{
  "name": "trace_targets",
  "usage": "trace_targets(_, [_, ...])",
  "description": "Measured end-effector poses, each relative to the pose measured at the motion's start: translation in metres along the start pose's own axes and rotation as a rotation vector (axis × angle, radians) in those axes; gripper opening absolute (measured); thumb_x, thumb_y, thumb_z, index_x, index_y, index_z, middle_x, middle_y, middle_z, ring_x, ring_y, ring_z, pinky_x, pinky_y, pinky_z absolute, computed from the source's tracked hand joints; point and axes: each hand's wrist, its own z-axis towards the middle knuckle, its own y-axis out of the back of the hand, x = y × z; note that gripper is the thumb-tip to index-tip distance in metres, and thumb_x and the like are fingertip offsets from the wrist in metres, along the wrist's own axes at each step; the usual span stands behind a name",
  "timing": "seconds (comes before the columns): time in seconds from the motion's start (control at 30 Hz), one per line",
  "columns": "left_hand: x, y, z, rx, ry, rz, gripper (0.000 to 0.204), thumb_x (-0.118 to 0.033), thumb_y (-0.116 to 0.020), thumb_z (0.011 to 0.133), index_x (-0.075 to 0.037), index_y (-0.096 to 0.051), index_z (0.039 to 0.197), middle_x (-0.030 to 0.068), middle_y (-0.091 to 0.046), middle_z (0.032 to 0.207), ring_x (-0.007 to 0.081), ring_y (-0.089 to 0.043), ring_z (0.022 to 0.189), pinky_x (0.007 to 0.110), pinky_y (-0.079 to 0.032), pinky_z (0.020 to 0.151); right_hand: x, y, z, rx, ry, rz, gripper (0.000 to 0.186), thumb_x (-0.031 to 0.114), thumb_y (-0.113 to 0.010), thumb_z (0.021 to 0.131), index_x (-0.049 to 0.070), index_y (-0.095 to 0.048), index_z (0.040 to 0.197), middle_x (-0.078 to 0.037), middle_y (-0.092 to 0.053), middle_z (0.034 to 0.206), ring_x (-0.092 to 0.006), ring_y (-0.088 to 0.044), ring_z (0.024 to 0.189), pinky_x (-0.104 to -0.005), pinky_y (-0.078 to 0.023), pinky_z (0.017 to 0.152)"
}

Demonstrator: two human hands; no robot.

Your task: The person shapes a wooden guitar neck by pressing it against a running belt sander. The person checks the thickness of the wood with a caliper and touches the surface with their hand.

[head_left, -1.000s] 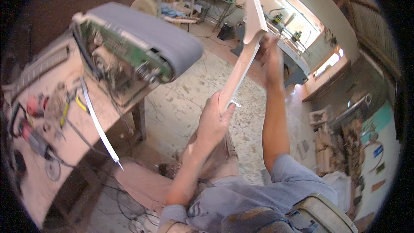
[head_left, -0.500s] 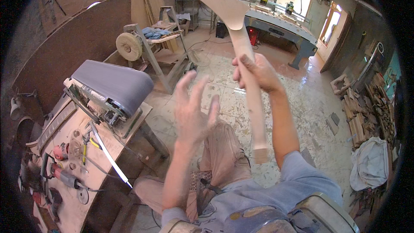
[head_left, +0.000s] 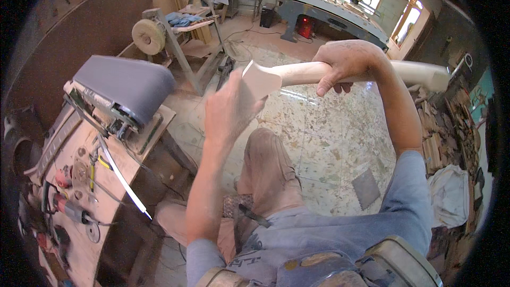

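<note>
A pale, bare wooden piece (head_left: 304, 73) with a flared head and a long rounded shaft lies nearly level in front of me, the head to the left. My right hand (head_left: 355, 62) is wrapped over the shaft, thumb underneath. At the flared head, my left hand (head_left: 226, 110) is closed around the wood; its fingers are partly hidden and slightly blurred. Left of that hand, a belt sander (head_left: 127, 87) with a wide grey belt stands on the workbench (head_left: 114, 194).
An angle grinder (head_left: 71, 210) and several hand tools lie on the bench. Beyond the sander is a stand with a round buffing wheel (head_left: 148, 37). A large gantry machine (head_left: 340, 13) stands at the back. Stacked wood offcuts (head_left: 433, 133) and a white sack (head_left: 449, 196) line the right side.
The wooden piece has swung from upright to nearly level. My left hand, open and empty before, has closed on the flared head. My right hand has turned over and moved up and right.
</note>
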Motion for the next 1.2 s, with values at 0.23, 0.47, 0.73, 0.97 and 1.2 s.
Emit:
trace_targets(0.23, [-0.004, -0.012, -0.075, -0.123, 0.403, -0.37, 0.059, -0.03, -0.086, 0.074, 0.003, -0.053, 0.11, 0.0256, -0.07, 0.089, 0.0407, -0.072, 0.085, 0.045, -0.057, 0.074, 0.008, -0.039, 0.006, -2.201, 0.514, -0.061, 0.037, 0.036, -0.066, 0.099, 0.0, -0.061, 0.105, -0.006, -0.068, 0.086, -0.0255, -0.067, 0.079, -0.0419, -0.056, 0.079])
trace_targets(0.47, [0.009, 0.017, -0.093, -0.212, 0.594, -0.551, 0.057, -0.03, -0.087, 0.074, 0.004, -0.057, 0.108, 0.0255, -0.07, 0.095, 0.0377, -0.072, 0.089, 0.043, -0.055, 0.078, 0.137, -0.045, 0.116, -0.945, 1.045, 1.345, 0.074, 0.059, -0.031, 0.106, -0.004, -0.041, 0.145, -0.01, -0.055, 0.088, -0.0186, -0.053, 0.071, -0.0348, -0.048, 0.065])
trace_targets(0.73, [0.028, 0.044, -0.1, -0.203, 0.589, -0.829, 0.063, -0.031, -0.089, 0.073, 0.006, -0.055, 0.11, 0.0245, -0.069, 0.093, 0.0358, -0.071, 0.086, 0.042, -0.055, 0.075, 0.183, -0.007, 0.149, -0.636, 1.278, 1.349, 0.076, 0.059, -0.031, 0.106, -0.008, -0.04, 0.141, -0.007, -0.047, 0.085, -0.0172, -0.045, 0.064, -0.0321, -0.044, 0.057])
trace_targets(0.97, [0.053, 0.044, -0.096, -0.255, 0.492, -0.946, 0.066, -0.03, -0.086, 0.075, 0.007, -0.053, 0.118, 0.0238, -0.069, 0.1, 0.0336, -0.071, 0.087, 0.042, -0.056, 0.077, 0.212, 0.013, 0.151, -0.613, 1.218, 1.209, 0.076, 0.058, -0.028, 0.106, -0.008, -0.044, 0.138, -0.008, -0.047, 0.084, -0.018, -0.046, 0.066, -0.033, -0.044, 0.058])
trace_targets(1.2, [0.059, 0.058, -0.09, -0.19, 0.509, -1.083, 0.062, -0.031, -0.084, 0.078, 0.003, -0.057, 0.122, 0.0135, -0.066, 0.107, 0.023, -0.064, 0.097, 0.038, -0.051, 0.088, 0.24, 0.011, 0.148, -0.723, 1.126, 1.25, 0.066, 0.056, -0.043, 0.105, -0.004, -0.049, 0.131, -0.007, -0.053, 0.08, -0.0162, -0.054, 0.061, -0.0302, -0.049, 0.052])
